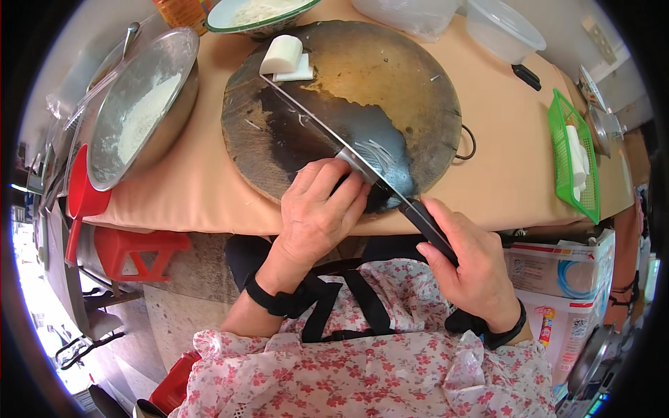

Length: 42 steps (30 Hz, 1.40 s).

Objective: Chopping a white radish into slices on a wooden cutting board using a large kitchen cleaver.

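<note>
My right hand (473,261) grips the black handle of a kitchen knife (324,125). Its long blade, seen nearly along its spine, runs diagonally up and left across a round wooden chopping board (418,78). The curled fingers of my left hand (321,209) press a pale slice of what looks like white radish (357,166) to the board, right beside the blade; the fingers hide part of it. Thin white shreds (376,152) lie on the blade's other side. A larger white radish chunk (283,54) rests on flat cut slices (297,71) near the knife's tip.
Left of the board stand a steel bowl (143,120) of white flour-like powder and a red scoop (86,183). An enamel bowl (261,15) and a clear plastic tub (504,31) are behind. A green basket (575,157) holds white pieces at right. A red stool (138,251) is below.
</note>
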{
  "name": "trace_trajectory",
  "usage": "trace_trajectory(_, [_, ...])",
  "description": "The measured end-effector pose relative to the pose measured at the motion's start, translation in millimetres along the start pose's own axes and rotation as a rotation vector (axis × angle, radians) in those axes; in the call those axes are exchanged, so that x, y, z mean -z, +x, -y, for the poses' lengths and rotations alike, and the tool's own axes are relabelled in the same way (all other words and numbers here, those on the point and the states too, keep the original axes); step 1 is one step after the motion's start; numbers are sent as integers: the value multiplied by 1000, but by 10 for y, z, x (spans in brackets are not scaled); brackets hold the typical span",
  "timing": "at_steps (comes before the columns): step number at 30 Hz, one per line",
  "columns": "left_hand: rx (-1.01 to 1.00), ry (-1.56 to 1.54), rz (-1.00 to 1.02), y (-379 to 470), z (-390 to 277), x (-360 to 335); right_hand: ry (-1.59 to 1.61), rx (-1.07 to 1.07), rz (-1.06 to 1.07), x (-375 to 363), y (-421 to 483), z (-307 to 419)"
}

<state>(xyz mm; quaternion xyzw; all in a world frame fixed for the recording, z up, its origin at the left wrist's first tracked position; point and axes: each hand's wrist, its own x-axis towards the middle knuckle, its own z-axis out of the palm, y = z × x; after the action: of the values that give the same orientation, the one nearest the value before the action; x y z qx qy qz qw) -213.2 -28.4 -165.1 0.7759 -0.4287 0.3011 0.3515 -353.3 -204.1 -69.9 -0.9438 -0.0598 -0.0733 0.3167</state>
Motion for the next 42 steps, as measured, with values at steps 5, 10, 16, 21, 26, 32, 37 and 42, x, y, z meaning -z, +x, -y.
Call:
trace_trajectory(5, [-18,14,0,-5,9,-7,33,19,-6,-21,124,-23])
trace_trajectory(10, [-20,1,-4,-11,8,-5,10,179,-83,-123,292,-123])
trace_trajectory(16, [-23,-5,-2,-16,9,-1,42,158,-76,-225,533,-148])
trace_trajectory(21, [-13,-17,7,6,-18,25,76,179,-136,-258,542,-207])
trace_trajectory(26, [0,-16,5,20,-26,24,132,95,-165,-253,484,-234])
trace_trajectory(32, [18,-9,18,6,-26,20,117,73,-226,-200,419,-314])
trace_trajectory(37, [-6,-13,10,5,-10,14,155,21,-230,-89,309,-253])
trace_trajectory(42, [-14,-11,-4,-6,0,-2,157,53,-192,-78,236,-242])
